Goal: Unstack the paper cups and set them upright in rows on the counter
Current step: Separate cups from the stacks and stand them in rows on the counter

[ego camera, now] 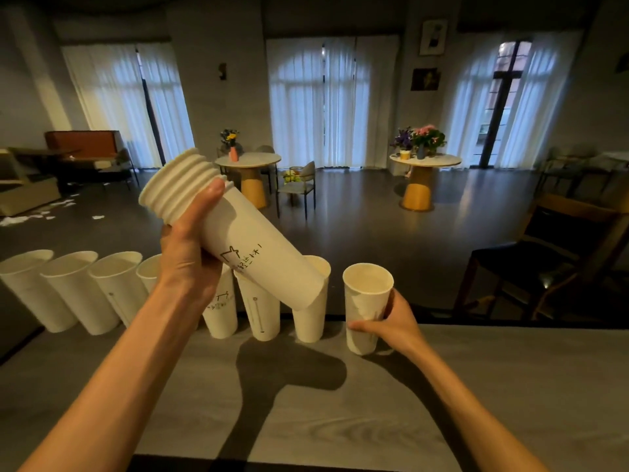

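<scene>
My left hand [185, 257] grips a stack of nested white paper cups [245, 233], tilted in the air with the rims up to the left and the base down to the right. My right hand [391, 323] is wrapped around a single upright cup [366, 308] standing on the grey counter [476, 386] at the right end of the row. A row of several upright white cups [75, 291] runs along the counter's far edge to the left of it; my left arm and the stack hide parts of the middle cups.
Beyond the counter's far edge lies a dark floor with two round tables [248, 161] holding flower vases, and chairs. A dark wooden chair [544, 267] stands close on the right. Bare counter surface stretches in front of the row and to its right.
</scene>
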Demonstrator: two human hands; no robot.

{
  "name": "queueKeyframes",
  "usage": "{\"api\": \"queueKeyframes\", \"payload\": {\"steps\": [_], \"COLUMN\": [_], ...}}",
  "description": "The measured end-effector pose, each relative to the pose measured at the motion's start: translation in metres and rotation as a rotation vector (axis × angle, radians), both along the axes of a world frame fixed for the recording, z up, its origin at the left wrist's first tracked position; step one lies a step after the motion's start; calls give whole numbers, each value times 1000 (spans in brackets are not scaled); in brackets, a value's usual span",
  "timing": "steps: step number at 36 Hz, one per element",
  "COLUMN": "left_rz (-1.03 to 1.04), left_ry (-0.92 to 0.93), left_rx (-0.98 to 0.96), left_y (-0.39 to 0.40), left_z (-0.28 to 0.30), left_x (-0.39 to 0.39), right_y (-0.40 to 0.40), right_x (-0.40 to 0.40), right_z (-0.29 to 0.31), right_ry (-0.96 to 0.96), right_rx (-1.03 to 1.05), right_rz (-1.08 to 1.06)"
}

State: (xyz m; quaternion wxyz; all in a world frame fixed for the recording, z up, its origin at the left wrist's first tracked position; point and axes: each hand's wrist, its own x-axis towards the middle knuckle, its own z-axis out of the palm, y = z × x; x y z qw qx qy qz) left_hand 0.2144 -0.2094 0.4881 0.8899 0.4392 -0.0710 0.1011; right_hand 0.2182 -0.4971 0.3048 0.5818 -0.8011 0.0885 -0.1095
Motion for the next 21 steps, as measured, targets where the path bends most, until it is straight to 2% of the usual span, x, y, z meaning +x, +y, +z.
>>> {"api": "queueKeyframes", "payload": {"steps": [11,21], "left_rz": [-35,-149], "left_ry": [10,34], "left_rx": [45,103], "left_y": [9,15], "left_z": [-27,-31], "left_x": [-7,-22], "right_y": [17,14], "right_x": [32,3], "right_z": [-3,-14], "right_ry": [-21,107], "right_rx": [-19,-122], "right_rz": [-69,-56]}}
